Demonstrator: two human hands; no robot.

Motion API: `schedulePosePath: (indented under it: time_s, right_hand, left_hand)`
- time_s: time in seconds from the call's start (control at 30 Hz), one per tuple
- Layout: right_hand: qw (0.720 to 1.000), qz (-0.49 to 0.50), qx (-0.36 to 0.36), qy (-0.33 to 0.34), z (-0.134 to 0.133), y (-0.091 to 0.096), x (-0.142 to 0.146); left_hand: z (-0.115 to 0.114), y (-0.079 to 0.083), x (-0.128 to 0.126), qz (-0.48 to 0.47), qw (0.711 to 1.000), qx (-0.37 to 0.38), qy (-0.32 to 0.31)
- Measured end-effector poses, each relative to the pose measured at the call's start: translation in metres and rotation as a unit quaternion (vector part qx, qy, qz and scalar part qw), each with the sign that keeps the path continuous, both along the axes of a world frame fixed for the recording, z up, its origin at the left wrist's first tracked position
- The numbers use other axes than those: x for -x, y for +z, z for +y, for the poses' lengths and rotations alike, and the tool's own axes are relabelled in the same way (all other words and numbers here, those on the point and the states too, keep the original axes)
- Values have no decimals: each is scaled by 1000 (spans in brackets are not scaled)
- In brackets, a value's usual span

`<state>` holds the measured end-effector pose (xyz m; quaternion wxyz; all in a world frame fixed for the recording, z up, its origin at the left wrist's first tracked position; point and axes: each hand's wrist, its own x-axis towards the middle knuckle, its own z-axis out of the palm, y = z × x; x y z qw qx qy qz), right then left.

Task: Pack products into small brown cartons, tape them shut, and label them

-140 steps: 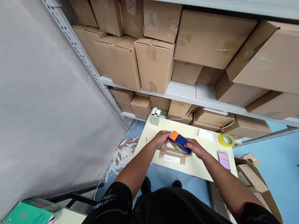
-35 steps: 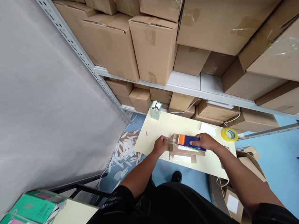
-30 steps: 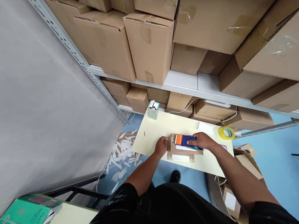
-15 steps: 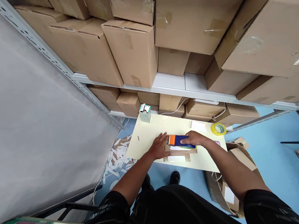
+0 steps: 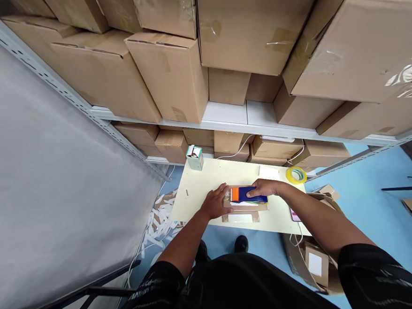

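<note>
My right hand point(image 5: 264, 188) grips the right part of a flat dark-blue box with an orange end point(image 5: 247, 194), thumb on top. The box lies over a piece of brown cardboard point(image 5: 262, 207) with clear tape along it. White label-like patches point(image 5: 240, 218) show on the cardboard below the box. My left hand point(image 5: 213, 204) rests at the cardboard's left end, fingers and thumb spread apart. Its fingertips are close to the orange end. What lies beneath the blue box is mostly hidden.
On the cream table point(image 5: 198, 197) are a small green-and-white carton point(image 5: 195, 158), a yellow tape roll point(image 5: 296, 175), white paper point(image 5: 269, 171) and a phone point(image 5: 295, 215). A shelf of cardboard boxes point(image 5: 172, 77) rises behind. An open carton point(image 5: 294, 266) stands right; paper scraps point(image 5: 157, 224) litter the floor.
The view has shifted slightly, showing more of the phone. My hands and the blue box hold nearly the same places on the cardboard.
</note>
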<state>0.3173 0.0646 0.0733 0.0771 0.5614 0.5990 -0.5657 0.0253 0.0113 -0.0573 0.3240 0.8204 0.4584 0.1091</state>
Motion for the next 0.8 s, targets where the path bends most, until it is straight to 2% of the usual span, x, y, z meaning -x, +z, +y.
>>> schedulePosePath:
  time_s: [0.1,0.3,0.47,0.53,0.63,0.8]
  right_hand:
    - [1000,-23,3,-2,0,6,-28]
    - [998,-58,22,-30,-14,15,-111]
    - [994,-61,35,-88,-30,13,-173]
    - [993,-51,40,-101,-34,7,-193]
    - [996,-51,41,-67,-34,-9,-210]
    - [989,-144,-1,-11,-23,-50,-200]
  left_hand:
    - [0,1,0,-2,1000,-1,-1]
    - [2,4,1,-2,1000,-4,-3]
    - [3,6,1,4,1000,2,-3]
    - [4,6,0,6,1000,10,2]
    - [4,6,0,5,1000,17,6]
    - [6,5,0,10,1000,18,9]
